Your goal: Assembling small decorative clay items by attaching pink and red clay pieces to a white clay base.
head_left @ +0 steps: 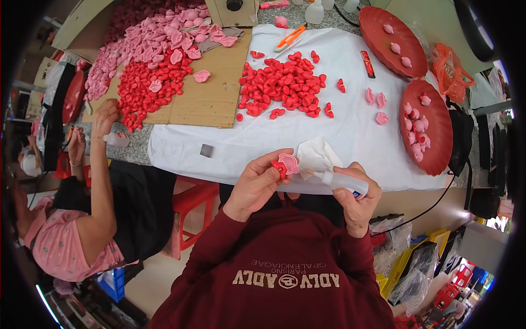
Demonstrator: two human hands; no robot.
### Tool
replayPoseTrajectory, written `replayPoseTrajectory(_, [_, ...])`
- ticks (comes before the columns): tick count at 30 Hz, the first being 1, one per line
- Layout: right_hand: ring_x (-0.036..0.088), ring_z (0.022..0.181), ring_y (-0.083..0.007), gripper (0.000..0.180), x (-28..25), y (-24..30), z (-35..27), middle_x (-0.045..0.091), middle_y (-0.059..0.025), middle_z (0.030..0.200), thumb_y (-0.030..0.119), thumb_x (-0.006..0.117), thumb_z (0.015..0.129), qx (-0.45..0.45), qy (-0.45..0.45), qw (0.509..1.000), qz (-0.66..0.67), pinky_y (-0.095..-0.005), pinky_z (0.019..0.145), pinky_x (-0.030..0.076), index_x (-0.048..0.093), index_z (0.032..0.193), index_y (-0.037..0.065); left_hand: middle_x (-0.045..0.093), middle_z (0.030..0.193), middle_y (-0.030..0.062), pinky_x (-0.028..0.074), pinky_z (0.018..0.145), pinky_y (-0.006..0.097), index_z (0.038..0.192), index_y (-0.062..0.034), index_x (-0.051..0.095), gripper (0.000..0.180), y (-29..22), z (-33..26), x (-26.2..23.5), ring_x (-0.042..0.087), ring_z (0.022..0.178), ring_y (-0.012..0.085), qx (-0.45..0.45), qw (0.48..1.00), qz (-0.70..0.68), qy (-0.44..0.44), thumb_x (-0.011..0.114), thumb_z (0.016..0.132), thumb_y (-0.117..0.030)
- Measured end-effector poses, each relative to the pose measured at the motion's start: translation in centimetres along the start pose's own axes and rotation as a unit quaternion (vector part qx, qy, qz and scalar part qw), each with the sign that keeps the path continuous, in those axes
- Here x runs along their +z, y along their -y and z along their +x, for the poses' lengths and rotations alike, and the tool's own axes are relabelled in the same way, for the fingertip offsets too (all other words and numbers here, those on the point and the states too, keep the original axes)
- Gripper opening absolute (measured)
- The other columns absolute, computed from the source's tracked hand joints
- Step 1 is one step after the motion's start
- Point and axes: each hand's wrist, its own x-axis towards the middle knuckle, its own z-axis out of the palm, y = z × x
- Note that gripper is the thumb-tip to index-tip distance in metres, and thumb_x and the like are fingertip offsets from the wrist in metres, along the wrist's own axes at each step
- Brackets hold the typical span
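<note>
My left hand (255, 183) pinches a small moulded piece (287, 164), a pink cup-like shell with a red part against its lower left side. In my right hand (359, 194) is a clear squeeze bottle (346, 183) with a narrow nozzle. The bottle lies tilted, its tip pointing left towards the pink shell and close to it. Whether the tip touches cannot be made out. Behind the bottle a white tissue (318, 155) lies on the cloth.
Beyond my hands, red pieces (285, 82) are heaped on a white cloth (181, 145). Cardboard (205, 109) at left bears pink shells (148, 46). Red trays (438, 131) with pink pieces stand at right. A co-worker (82, 219) sits left; an orange cutter (290, 38) lies behind.
</note>
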Motion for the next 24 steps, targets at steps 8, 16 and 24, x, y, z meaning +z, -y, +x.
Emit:
replayPoseTrajectory(8, [0.043,0.06,-0.0095,0.035,1.0,0.9,0.0,0.051,-0.0021,0.065,0.021,0.073,0.065,0.024,0.025,0.999,-0.024,-0.022,0.053,0.031,0.066,0.091,-0.002,0.054,0.115,0.0131,0.044,0.078,0.028,0.126,0.0005,0.042,0.05,-0.1,-0.1,0.0,0.054,0.095,0.0164,-0.004,1.0,0.003,-0.004,0.06,0.084,-0.02])
replayPoseTrajectory(16, [0.043,0.059,-0.0091,0.033,1.2,0.9,0.1,0.051,-0.0017,0.065,0.019,0.073,0.066,0.019,0.033,0.999,-0.033,-0.022,0.053,0.031,0.066,0.09,-0.002,0.056,0.113,0.0129,0.044,0.077,0.027,0.125,0.0005,0.043,0.048,0.0,-0.1,0.0,0.055,0.093,0.0162,0.002,1.0,-0.004,-0.001,0.06,0.084,-0.018])
replayPoseTrajectory(24, [0.043,0.06,-0.0089,0.032,0.8,0.9,0.0,0.051,-0.0018,0.065,0.018,0.072,0.066,0.015,0.024,0.999,-0.036,-0.0219,0.053,0.031,0.066,0.091,-0.002,0.056,0.112,0.0126,0.044,0.076,0.028,0.125,0.0008,0.044,0.048,0.0,-0.2,0.1,0.055,0.093,0.0166,0.002,1.0,0.006,0.0,0.06,0.084,-0.019])
